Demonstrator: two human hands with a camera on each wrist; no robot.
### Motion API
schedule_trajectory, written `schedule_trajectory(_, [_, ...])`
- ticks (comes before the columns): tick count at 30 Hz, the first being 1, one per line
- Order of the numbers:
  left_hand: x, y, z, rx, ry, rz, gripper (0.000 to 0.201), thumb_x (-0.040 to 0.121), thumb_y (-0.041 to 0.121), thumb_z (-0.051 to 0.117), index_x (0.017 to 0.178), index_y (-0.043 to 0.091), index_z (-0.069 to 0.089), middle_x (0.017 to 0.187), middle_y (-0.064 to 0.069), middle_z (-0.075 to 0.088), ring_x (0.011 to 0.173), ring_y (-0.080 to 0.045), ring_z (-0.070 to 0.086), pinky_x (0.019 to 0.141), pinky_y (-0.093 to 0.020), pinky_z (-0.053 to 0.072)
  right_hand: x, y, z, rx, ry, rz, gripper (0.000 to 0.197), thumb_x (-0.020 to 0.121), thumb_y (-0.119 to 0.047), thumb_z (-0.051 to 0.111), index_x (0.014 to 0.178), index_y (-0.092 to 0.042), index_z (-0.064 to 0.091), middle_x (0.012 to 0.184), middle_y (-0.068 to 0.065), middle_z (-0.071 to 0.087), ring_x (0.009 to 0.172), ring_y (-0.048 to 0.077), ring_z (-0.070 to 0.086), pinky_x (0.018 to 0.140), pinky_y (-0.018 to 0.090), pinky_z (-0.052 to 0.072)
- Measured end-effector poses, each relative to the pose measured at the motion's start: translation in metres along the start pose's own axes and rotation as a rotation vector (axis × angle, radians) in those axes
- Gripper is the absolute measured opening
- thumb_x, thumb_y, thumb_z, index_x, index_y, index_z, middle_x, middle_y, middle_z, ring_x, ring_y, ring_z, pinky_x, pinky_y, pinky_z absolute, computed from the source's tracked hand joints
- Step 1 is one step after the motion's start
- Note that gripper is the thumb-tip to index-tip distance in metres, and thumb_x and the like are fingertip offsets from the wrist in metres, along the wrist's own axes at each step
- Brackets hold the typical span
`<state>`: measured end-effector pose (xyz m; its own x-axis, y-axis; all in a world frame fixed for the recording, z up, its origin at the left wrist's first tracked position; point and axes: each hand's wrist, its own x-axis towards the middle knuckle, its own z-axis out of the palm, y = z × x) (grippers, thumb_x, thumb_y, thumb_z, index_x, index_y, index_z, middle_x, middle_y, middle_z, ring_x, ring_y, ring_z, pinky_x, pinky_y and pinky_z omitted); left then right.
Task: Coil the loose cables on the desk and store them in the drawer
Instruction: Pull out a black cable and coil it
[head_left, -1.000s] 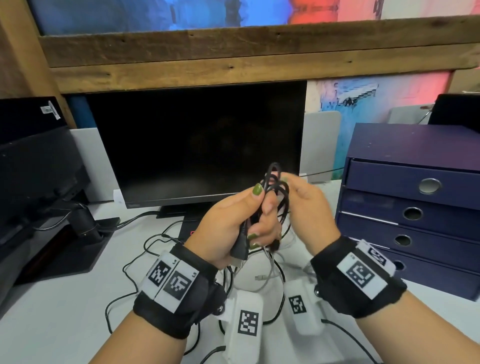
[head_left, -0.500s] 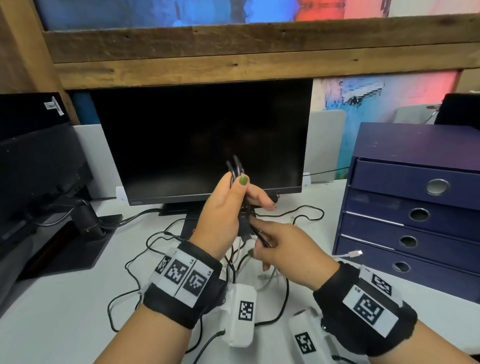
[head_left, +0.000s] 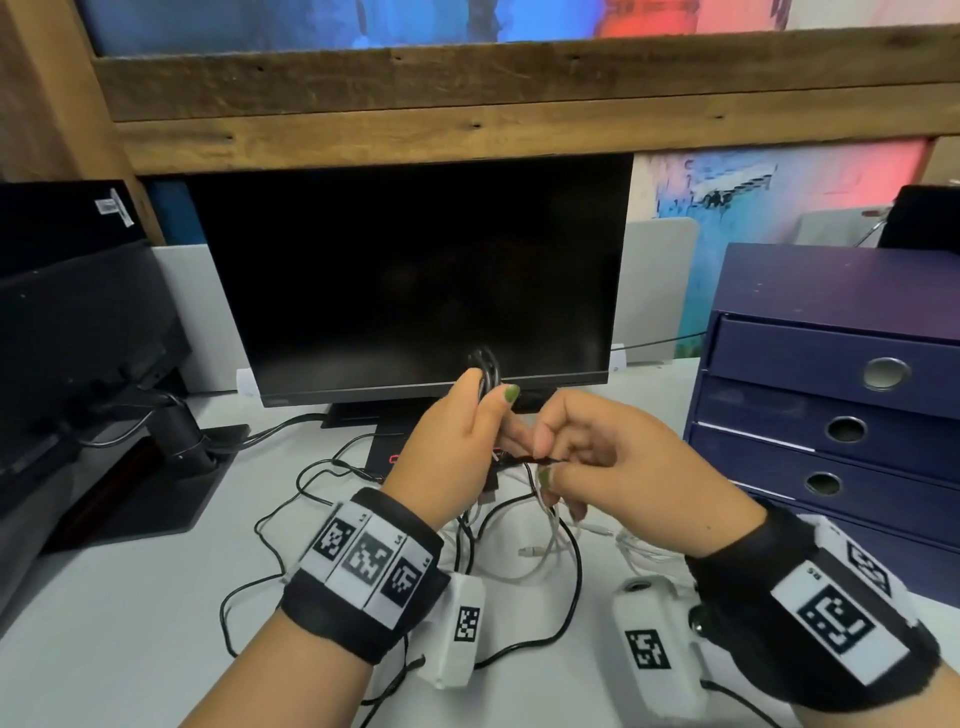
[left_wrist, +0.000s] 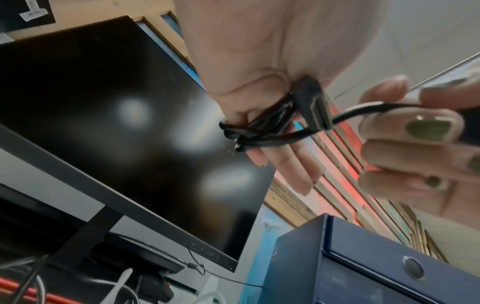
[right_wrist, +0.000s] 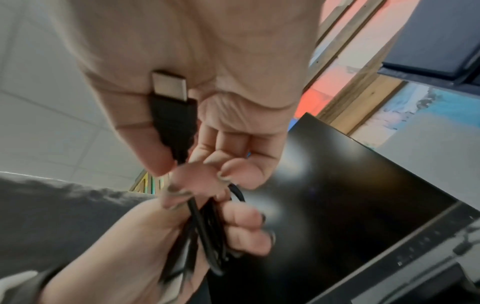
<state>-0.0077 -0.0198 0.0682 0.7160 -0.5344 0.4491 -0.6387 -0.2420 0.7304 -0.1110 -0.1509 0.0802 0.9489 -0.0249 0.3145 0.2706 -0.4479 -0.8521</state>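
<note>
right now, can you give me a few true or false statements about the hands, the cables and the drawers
1. The left hand grips a coiled black cable. True.
2. The right hand is empty and flat on the desk. False: it is raised and pinches the black cable's plug end.
3. All drawers of the blue drawer unit are closed. True.
4. The monitor shows a bright picture. False: its screen is dark.
5. Loose black and white cables lie on the desk below the hands. True.
</note>
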Motion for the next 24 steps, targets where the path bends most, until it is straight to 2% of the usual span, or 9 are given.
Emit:
schedule_trajectory(4, [-0.009, 0.007, 0.007, -0.047, -0.154, 0.030, 0.025, 0.102, 0.024, 0.035, 0.082, 0.012, 0.045, 0.050, 0.015, 0.057, 0.048, 0.002, 0.050, 0.048, -0.010, 0.037, 0.005, -0.006, -0.013, 0.071, 0.043, -0.033, 0.021, 0.078, 0.012, 0.052, 0.084, -0.007, 0.059, 0.058, 0.011, 0.064, 0.054, 0.034, 0.056, 0.051, 0.031, 0.049])
schedule_trajectory(6, [-0.012, 0.007, 0.009, -0.140, -0.205, 0.062, 0.035, 0.103, 0.032, 0.033, 0.089, 0.004, 0.047, 0.051, 0.008, 0.056, 0.047, -0.004, 0.048, 0.052, -0.018, 0.042, 0.007, -0.006, -0.019, 0.107, 0.070, -0.040, 0.020, 0.079, 0.014, 0.053, 0.083, -0.004, 0.060, 0.058, 0.014, 0.064, 0.052, 0.042, 0.052, 0.049, 0.030, 0.047])
schedule_trajectory(8, [-0.014, 0.003, 0.012, -0.219, -0.243, 0.103, 0.044, 0.099, 0.042, 0.029, 0.089, 0.004, 0.048, 0.051, 0.002, 0.050, 0.050, -0.013, 0.045, 0.057, -0.034, 0.043, 0.009, -0.006, -0.022, 0.132, 0.109, -0.051, 0.013, 0.082, 0.009, 0.057, 0.081, -0.004, 0.062, 0.061, 0.019, 0.066, 0.048, 0.032, 0.050, 0.049, 0.029, 0.046])
schedule_trajectory(10, [-0.016, 0.003, 0.015, -0.339, -0.293, 0.108, 0.052, 0.097, 0.049, 0.028, 0.091, 0.001, 0.049, 0.051, 0.002, 0.046, 0.050, -0.017, 0.041, 0.056, -0.037, 0.039, 0.010, -0.007, -0.021, 0.161, 0.156, -0.067, 0.003, 0.086, -0.006, 0.063, 0.084, -0.004, 0.064, 0.064, 0.018, 0.067, 0.050, 0.027, 0.053, 0.051, 0.030, 0.046])
schedule_trajectory(13, [-0.015, 0.004, 0.014, -0.492, -0.339, 0.075, 0.054, 0.089, 0.057, 0.045, 0.088, 0.002, 0.048, 0.049, -0.001, 0.042, 0.045, -0.018, 0.036, 0.049, -0.032, 0.035, 0.012, -0.005, -0.018, 0.279, 0.186, -0.103, 0.032, 0.083, -0.036, 0.059, 0.098, -0.009, 0.068, 0.071, 0.009, 0.065, 0.058, 0.018, 0.054, 0.053, 0.025, 0.046])
schedule_trajectory(15, [-0.014, 0.005, 0.013, -0.575, -0.337, 0.061, 0.038, 0.091, 0.044, 0.051, 0.081, 0.008, 0.047, 0.046, -0.003, 0.039, 0.041, -0.018, 0.033, 0.046, -0.031, 0.031, 0.013, -0.001, -0.019, 0.385, 0.249, -0.113, 0.044, 0.086, -0.046, 0.048, 0.106, -0.012, 0.068, 0.082, 0.005, 0.062, 0.067, 0.016, 0.054, 0.058, 0.024, 0.045])
schedule_trajectory(18, [-0.015, 0.009, 0.010, -0.698, -0.323, 0.053, 0.029, 0.095, 0.030, 0.044, 0.075, 0.008, 0.042, 0.044, -0.003, 0.036, 0.041, -0.018, 0.033, 0.052, -0.044, 0.030, 0.014, 0.015, -0.023, 0.243, 0.314, -0.034, 0.047, 0.090, -0.049, 0.036, 0.120, -0.026, 0.064, 0.106, -0.003, 0.067, 0.094, 0.012, 0.059, 0.076, 0.027, 0.049])
schedule_trajectory(20, [-0.014, 0.010, 0.009, -0.779, -0.327, 0.043, 0.029, 0.095, 0.031, 0.046, 0.075, 0.009, 0.044, 0.044, -0.003, 0.035, 0.040, -0.018, 0.034, 0.060, -0.044, 0.033, 0.012, 0.025, -0.018, 0.157, 0.224, 0.027, 0.047, 0.089, -0.051, 0.037, 0.128, -0.035, 0.057, 0.120, -0.011, 0.064, 0.109, 0.007, 0.059, 0.093, 0.032, 0.048])
schedule_trajectory(24, [-0.011, 0.009, 0.006, -0.925, -0.384, 0.021, 0.027, 0.095, 0.028, 0.040, 0.078, 0.009, 0.049, 0.044, 0.000, 0.036, 0.039, -0.018, 0.035, 0.065, -0.037, 0.041, 0.008, 0.026, -0.004, 0.228, 0.147, 0.001, 0.039, 0.093, -0.038, 0.039, 0.124, -0.028, 0.060, 0.115, -0.002, 0.066, 0.106, 0.011, 0.062, 0.087, 0.031, 0.054])
